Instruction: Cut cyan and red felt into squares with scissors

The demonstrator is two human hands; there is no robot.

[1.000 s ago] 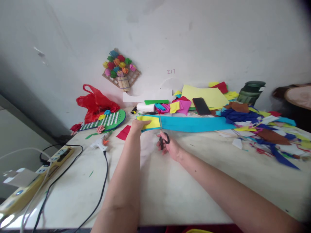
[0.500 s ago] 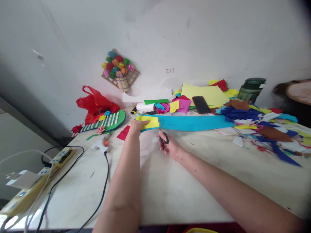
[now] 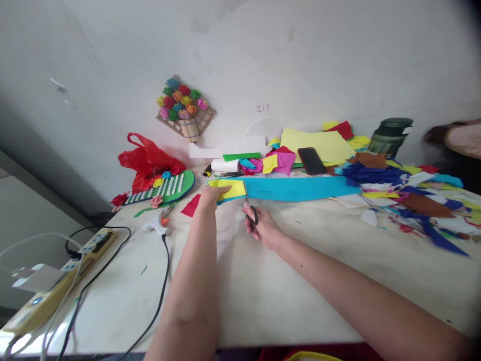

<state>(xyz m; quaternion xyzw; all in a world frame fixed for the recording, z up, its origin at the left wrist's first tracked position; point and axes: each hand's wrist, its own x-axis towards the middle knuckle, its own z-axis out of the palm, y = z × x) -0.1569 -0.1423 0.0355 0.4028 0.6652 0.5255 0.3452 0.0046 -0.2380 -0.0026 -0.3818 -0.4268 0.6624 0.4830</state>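
Your left grip [image 3: 212, 194] pinches the yellow piece [image 3: 235, 188] over the blue strip [image 3: 296, 188], right grip [image 3: 265, 227] holds scissors [image 3: 256, 215]; strip's probably light, limp: hold its edges

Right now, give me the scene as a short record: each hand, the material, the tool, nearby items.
Left hand: holding the yellow piece against the blue strip
Right hand: holding scissors by the black handles
Scissor blades: at the yellow piece's right edge; opening too small to tell
Blue strip: runs rightward to the scraps
Left side: glue gun, red bag, power strip
Behind the strip: phone on pale yellow sheet
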